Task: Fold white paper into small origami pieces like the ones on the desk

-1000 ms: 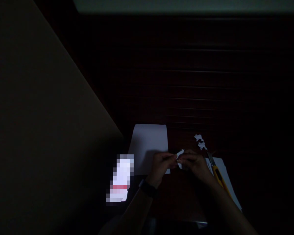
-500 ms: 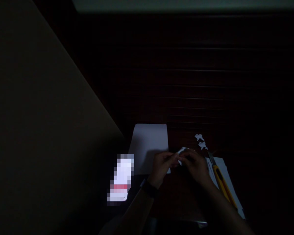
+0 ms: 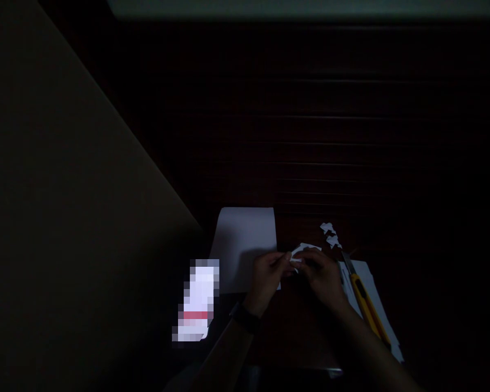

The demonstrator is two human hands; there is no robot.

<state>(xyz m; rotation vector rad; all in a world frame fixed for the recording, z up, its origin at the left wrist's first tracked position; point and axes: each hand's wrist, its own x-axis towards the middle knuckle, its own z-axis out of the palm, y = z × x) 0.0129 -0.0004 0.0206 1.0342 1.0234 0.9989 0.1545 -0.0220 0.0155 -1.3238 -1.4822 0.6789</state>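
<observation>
The scene is very dark. My left hand (image 3: 267, 277) and my right hand (image 3: 320, 275) meet over a dark table, both pinching a small white piece of paper (image 3: 304, 251) between their fingertips. A dark watch sits on my left wrist. A white sheet of paper (image 3: 245, 242) lies just behind my left hand. Small folded white paper pieces (image 3: 330, 235) lie behind my right hand. A yellow utility knife (image 3: 365, 305) rests on another white sheet (image 3: 369, 277) to the right of my right arm.
A bright pixelated rectangle with a red band (image 3: 198, 302) lies left of my left forearm. A large dim slanted surface (image 3: 57, 218) fills the left side. Dark slatted wood (image 3: 351, 136) extends behind the papers.
My hands have stayed together on the small paper, which has been turned slightly and now sticks out above my right fingers. The view shifted a little.
</observation>
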